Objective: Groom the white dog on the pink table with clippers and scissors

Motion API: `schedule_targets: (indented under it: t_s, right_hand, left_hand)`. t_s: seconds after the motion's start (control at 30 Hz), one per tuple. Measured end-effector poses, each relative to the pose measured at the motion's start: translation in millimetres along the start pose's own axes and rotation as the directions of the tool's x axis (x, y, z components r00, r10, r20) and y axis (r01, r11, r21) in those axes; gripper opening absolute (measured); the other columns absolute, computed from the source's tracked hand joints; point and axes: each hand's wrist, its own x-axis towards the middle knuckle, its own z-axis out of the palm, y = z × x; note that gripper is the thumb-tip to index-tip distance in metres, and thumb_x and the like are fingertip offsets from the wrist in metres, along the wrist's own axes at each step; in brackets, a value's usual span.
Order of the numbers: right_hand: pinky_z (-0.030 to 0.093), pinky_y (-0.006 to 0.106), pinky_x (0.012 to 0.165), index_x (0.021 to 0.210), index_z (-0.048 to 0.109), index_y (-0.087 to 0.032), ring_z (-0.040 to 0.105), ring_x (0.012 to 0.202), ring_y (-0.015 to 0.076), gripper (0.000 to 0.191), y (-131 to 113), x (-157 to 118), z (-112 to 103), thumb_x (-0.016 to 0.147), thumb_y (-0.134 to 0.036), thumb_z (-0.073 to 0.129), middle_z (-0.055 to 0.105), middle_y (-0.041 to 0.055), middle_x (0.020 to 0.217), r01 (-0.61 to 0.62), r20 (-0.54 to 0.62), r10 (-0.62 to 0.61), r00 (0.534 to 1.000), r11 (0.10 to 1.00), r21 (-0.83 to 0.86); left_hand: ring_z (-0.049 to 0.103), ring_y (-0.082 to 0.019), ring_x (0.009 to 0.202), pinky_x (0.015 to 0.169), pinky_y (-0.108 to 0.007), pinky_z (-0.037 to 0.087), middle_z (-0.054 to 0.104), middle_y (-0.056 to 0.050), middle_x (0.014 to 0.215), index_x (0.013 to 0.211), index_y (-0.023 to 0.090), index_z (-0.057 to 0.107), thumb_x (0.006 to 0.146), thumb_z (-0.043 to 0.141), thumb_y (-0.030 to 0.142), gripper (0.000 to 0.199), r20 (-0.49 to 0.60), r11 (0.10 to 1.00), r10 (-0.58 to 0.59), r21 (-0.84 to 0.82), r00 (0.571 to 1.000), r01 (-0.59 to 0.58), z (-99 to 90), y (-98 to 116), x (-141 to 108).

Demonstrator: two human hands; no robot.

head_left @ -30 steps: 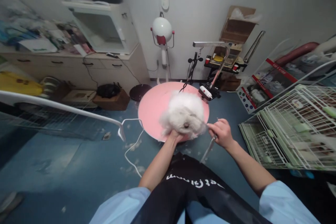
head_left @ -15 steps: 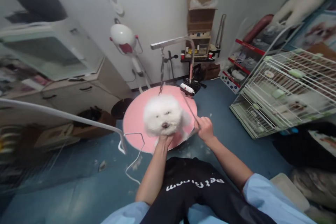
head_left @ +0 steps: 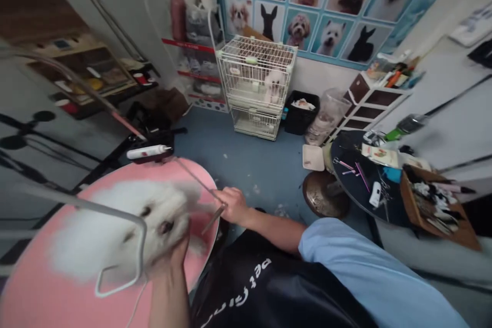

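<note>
A fluffy white dog (head_left: 126, 220) is on a round pink grooming table (head_left: 34, 282), its face turned up towards me. My left hand (head_left: 177, 259) cups the dog's chin from below; its fingers are mostly hidden in the fur. Beside the dog's muzzle, over the table's right edge, my right hand (head_left: 232, 205) is closed round what look like scissors (head_left: 213, 219). Two thin grey lengths spread from that hand, one towards the bottle, one down-left. A white bottle (head_left: 148, 152) lies at the table's far edge.
A pale bent tube (head_left: 140, 246) crosses in front of the dog. Further off stand a wire cage (head_left: 257, 77) with another white dog and a black bin (head_left: 302, 118). At right, a dark round table (head_left: 351, 184) holds scissors, combs and clippers beside a cardboard box (head_left: 434, 220).
My view has swung to the right, bringing the dark tool table and the poster into sight. My left hand stays under the dog's chin, and my right hand keeps its hold.
</note>
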Motion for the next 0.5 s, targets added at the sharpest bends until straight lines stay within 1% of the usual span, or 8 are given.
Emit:
schedule_targets:
  t_s: [0.1, 0.17, 0.23, 0.27, 0.3, 0.33, 0.4, 0.5]
  right_hand:
    - [0.047, 0.027, 0.08, 0.114, 0.068, -0.021, 0.061, 0.078, 0.0161, 0.031, -1, -6, 7, 0.089, -0.028, 0.051, 0.069, 0.0041, 0.086, 0.048, 0.096, -0.052, 0.994, 0.998, 0.049]
    - [0.047, 0.026, 0.08, 0.114, 0.067, -0.019, 0.062, 0.083, 0.0164, 0.032, 5, -5, 8, 0.087, -0.022, 0.05, 0.07, 0.0058, 0.094, -0.113, 0.037, 0.11, 0.993, 0.991, 0.075]
    - [0.048, 0.026, 0.079, 0.117, 0.063, -0.016, 0.063, 0.088, 0.017, 0.034, 9, -9, 4, 0.088, -0.019, 0.045, 0.07, 0.0081, 0.101, -0.338, -0.083, 0.35, 0.933, 0.932, 0.136]
    - [0.049, 0.026, 0.078, 0.119, 0.061, -0.015, 0.063, 0.086, 0.0172, 0.035, 9, -14, 0, 0.089, -0.021, 0.044, 0.07, 0.008, 0.101, -0.397, -0.115, 0.421, 0.9, 0.899, 0.183]
    - [0.049, 0.026, 0.072, 0.119, 0.061, -0.016, 0.063, 0.079, 0.0167, 0.034, 7, -21, -4, 0.09, -0.024, 0.043, 0.071, 0.0063, 0.094, -0.394, -0.098, 0.424, 0.901, 0.89, 0.229]
    - [0.048, 0.025, 0.067, 0.116, 0.061, -0.016, 0.062, 0.072, 0.0161, 0.033, 4, -30, -8, 0.09, -0.028, 0.044, 0.071, 0.0047, 0.088, -0.333, -0.073, 0.364, 0.928, 0.903, 0.271]
    - [0.047, 0.025, 0.065, 0.106, 0.064, -0.016, 0.06, 0.067, 0.0153, 0.029, -4, -47, -16, 0.09, -0.031, 0.045, 0.068, 0.004, 0.08, -0.102, -0.043, 0.123, 0.991, 0.939, 0.329]
    - [0.044, 0.026, 0.065, 0.088, 0.066, -0.017, 0.053, 0.06, 0.0139, 0.024, -20, -59, -19, 0.091, -0.029, 0.045, 0.059, 0.0015, 0.063, 0.164, -0.019, -0.167, 0.986, 0.93, 0.33]
  left_hand:
    - [0.064, -0.015, 0.078, 0.073, -0.029, 0.056, 0.068, 0.004, 0.084, 0.095, 0.024, 0.062, 0.086, 0.051, 0.031, 0.016, -0.046, 0.997, -0.045, -0.065, 0.998, 0.042, -9.6, 6, -3]
    - [0.065, -0.016, 0.079, 0.073, -0.031, 0.056, 0.069, 0.002, 0.082, 0.093, 0.025, 0.063, 0.086, 0.05, 0.036, 0.018, -0.061, 0.995, -0.073, -0.074, 0.995, 0.069, -24.5, 6, 2]
    - [0.066, -0.019, 0.085, 0.076, -0.034, 0.054, 0.07, -0.001, 0.083, 0.093, 0.024, 0.063, 0.089, 0.046, 0.041, 0.024, -0.077, 0.99, -0.123, -0.084, 0.989, 0.117, -39.1, 4, 9]
    - [0.066, -0.019, 0.087, 0.079, -0.035, 0.054, 0.07, -0.003, 0.083, 0.092, 0.023, 0.063, 0.091, 0.042, 0.04, 0.028, -0.084, 0.983, -0.171, -0.087, 0.982, 0.164, -44.1, 1, 11]
    - [0.065, -0.019, 0.09, 0.083, -0.036, 0.053, 0.07, -0.005, 0.084, 0.092, 0.021, 0.063, 0.093, 0.037, 0.038, 0.031, -0.088, 0.977, -0.197, -0.102, 0.976, 0.188, -46.9, -1, 12]
    - [0.065, -0.017, 0.089, 0.083, -0.034, 0.052, 0.069, -0.004, 0.083, 0.091, 0.02, 0.062, 0.095, 0.035, 0.036, 0.032, -0.116, 0.98, -0.159, -0.141, 0.981, 0.142, -47.6, -4, 13]
    - [0.064, -0.013, 0.084, 0.081, -0.027, 0.052, 0.068, -0.001, 0.082, 0.091, 0.019, 0.061, 0.096, 0.039, 0.032, 0.026, -0.121, 0.972, -0.044, -0.235, 0.992, 0.014, -43.8, -10, 15]
    - [0.062, -0.011, 0.072, 0.076, -0.024, 0.052, 0.066, -0.001, 0.076, 0.088, 0.016, 0.059, 0.094, 0.041, 0.023, 0.02, -0.133, 0.972, 0.03, -0.227, 0.991, -0.059, -33.7, -18, 19]
